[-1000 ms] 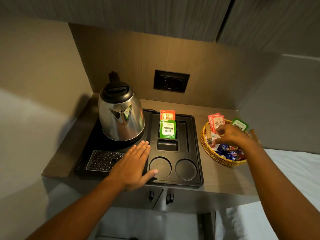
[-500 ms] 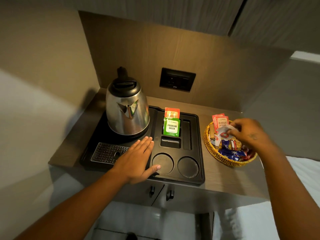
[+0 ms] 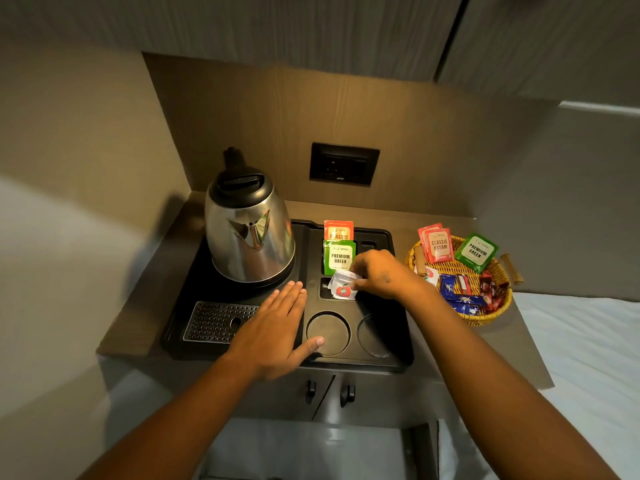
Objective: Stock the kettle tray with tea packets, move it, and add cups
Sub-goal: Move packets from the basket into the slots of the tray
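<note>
Two hands over black kettle tray (image 3: 180, 317): we are pressing left hand (image 3: 273, 332) flat, fingers spread, thumb at rim of round cup recess (image 3: 329, 333). We are pinching white packet with red emblem (image 3: 343, 288) in right hand (image 3: 377, 275), holding it over small slot just below upright green packet (image 3: 338, 258) and orange packet (image 3: 338, 231). Steel kettle (image 3: 249, 233) is sitting at tray's back left. Wicker basket (image 3: 491, 315) of sachets is resting just right of tray.
</note>
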A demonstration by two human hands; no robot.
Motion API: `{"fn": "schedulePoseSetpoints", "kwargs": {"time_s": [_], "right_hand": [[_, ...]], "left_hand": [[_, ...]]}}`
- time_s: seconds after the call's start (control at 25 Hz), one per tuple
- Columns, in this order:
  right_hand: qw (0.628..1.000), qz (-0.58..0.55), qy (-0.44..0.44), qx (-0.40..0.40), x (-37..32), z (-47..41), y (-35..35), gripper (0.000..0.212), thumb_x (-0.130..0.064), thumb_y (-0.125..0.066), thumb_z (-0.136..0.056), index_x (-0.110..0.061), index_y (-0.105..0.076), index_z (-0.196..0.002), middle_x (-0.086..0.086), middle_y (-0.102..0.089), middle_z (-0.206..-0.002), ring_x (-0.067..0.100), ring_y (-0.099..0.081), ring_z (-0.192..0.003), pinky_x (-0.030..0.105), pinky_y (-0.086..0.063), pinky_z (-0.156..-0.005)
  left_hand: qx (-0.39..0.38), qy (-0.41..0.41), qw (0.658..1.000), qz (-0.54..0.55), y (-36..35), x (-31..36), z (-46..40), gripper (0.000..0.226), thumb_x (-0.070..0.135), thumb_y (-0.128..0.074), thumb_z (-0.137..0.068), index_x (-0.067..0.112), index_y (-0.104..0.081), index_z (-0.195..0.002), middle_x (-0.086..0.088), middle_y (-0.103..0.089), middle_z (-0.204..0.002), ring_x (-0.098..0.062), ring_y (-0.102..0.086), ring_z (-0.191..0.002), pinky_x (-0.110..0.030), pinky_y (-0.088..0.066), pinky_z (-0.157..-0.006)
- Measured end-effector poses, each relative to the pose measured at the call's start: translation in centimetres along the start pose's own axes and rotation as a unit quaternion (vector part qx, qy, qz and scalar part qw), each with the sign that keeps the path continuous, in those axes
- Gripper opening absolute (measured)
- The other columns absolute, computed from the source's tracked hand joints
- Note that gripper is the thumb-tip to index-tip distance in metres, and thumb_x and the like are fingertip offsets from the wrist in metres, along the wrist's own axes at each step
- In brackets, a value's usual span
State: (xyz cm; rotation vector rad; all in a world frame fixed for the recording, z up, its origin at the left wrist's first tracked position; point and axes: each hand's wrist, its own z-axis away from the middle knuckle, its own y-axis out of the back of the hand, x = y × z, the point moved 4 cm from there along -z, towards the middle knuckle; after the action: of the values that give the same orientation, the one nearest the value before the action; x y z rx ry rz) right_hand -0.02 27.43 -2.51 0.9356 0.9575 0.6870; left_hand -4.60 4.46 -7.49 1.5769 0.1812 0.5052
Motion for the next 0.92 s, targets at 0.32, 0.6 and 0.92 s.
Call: {"fn": "schedulePoseSetpoints", "kwargs": {"time_s": [0.32, 0.6, 0.92], "right_hand": [[0.92, 0.037, -0.368, 0.128, 16.3, 7.8, 5.5, 0.05, -0.048, -0.081, -0.065, -0.015, -0.06, -0.096, 0.009, -0.059, -0.098, 0.027, -0.057, -0.097, 0.039, -0.049, -0.075], [0.918, 0.081, -0.387, 0.03, 13.7, 5.3, 3.9, 0.054, -0.051, -0.079, -0.066, -0.014, -0.053, -0.096, 0.004, -0.055, -0.075, 0.021, -0.055, -0.069, 0.032, -0.047, -0.056], [0.912, -0.069, -0.402, 0.04, 13.7, 3.9, 4.8, 0.032, -0.018, -0.083, -0.071, -0.003, -0.059, -0.087, 0.013, -0.068, -0.078, 0.021, -0.064, -0.06, 0.026, -0.046, -0.043]], "left_hand": [[-0.003, -0.002, 1.0, 0.0, 0.2, -0.1, -0.1, 0.096, 0.079, -0.011, -0.089, 0.011, -0.003, -0.157, -0.005, 0.003, -0.164, -0.016, 0.01, -0.15, -0.034, 0.004, -0.121], [-0.003, -0.005, 1.0, 0.002, 0.3, 0.1, 0.0, 0.096, 0.079, -0.01, -0.089, 0.011, -0.005, -0.156, -0.006, -0.001, -0.164, -0.016, 0.007, -0.15, -0.032, 0.006, -0.119], [-0.002, 0.009, 1.0, 0.007, 0.3, 0.0, 0.0, 0.097, 0.081, -0.007, -0.087, 0.014, 0.0, -0.156, -0.004, 0.004, -0.164, -0.014, 0.012, -0.149, -0.032, 0.006, -0.119]]}}
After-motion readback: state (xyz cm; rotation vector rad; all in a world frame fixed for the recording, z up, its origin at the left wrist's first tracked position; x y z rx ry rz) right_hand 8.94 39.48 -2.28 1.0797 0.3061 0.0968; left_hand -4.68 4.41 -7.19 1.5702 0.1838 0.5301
